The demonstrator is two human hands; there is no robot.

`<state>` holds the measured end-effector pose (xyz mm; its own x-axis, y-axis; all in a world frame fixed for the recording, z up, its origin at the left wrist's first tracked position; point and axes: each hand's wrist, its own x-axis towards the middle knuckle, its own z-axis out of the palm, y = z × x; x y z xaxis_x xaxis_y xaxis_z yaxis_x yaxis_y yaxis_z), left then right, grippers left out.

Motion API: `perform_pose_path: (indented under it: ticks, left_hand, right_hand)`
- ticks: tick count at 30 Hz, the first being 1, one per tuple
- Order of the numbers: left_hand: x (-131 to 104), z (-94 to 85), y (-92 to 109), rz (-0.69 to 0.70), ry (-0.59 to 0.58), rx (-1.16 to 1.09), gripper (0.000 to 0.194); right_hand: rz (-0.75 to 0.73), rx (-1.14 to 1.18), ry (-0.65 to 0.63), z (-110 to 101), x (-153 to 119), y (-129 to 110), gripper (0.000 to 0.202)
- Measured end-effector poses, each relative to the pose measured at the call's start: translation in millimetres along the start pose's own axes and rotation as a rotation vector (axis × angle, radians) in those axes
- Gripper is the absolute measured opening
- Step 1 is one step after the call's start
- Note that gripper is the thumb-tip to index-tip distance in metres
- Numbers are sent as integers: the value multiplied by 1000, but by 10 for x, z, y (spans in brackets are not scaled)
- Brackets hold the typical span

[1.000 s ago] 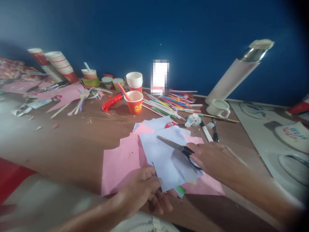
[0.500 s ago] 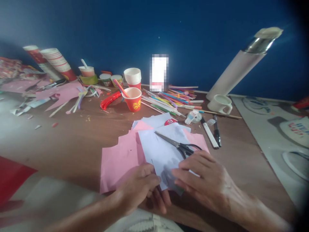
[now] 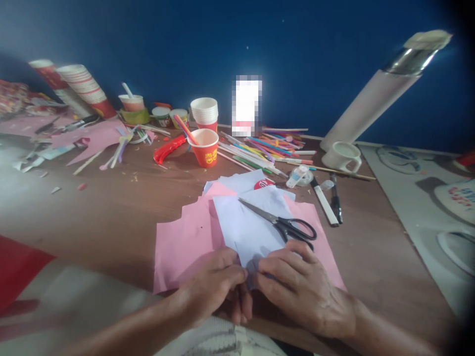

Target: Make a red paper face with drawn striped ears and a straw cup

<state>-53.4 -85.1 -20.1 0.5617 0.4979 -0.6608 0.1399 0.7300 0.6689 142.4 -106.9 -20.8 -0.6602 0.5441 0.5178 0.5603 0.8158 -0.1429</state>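
Note:
At the near edge of the table my left hand (image 3: 217, 279) is closed, its thumb and fingertips pinched together. My right hand (image 3: 302, 287) faces it with curled fingers. The fingertips almost meet at the lower corner of a white paper sheet (image 3: 232, 222); whatever small thing they grip is hidden. Pink paper (image 3: 181, 252) lies beneath the white sheet on both sides. Black-handled scissors (image 3: 276, 222) rest on top, blades toward the far left, handles just beyond my right hand's knuckles.
Beyond the papers stand a red paper cup (image 3: 206, 154) with sticks and a red-handled tool (image 3: 168, 148). Colourful sticks (image 3: 256, 153) spread behind. At right are a tape roll (image 3: 302, 175), a marker (image 3: 324, 202), a pen (image 3: 336, 200), a white mug (image 3: 343, 157) and a tall flask (image 3: 374, 109).
My right hand has moved left and down, closer to my left hand, uncovering the scissors' handles. My left hand has barely moved. The camera view has shifted slightly.

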Motion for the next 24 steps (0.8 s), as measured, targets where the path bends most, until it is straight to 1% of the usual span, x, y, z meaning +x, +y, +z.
perform_pose_path:
  ticks: [7, 10, 14, 18, 24]
  left_hand:
    - [-8, 5, -11, 15, 13, 12, 15]
    - [-9, 15, -9, 17, 14, 15, 17]
    - [-5, 12, -18, 31, -11, 23, 19]
    - [-6, 16, -27, 47, 11, 23, 17]
    - [-5, 20, -17, 71, 12, 66, 18]
  right_hand:
    - [15, 14, 38, -11, 4, -22, 28]
    - [35, 25, 53, -7, 6, -14, 28]
    - [59, 58, 34, 12, -17, -5, 27]
    - [61, 66, 10, 24, -46, -10, 25]
    - [72, 79, 2, 46, -46, -6, 24]
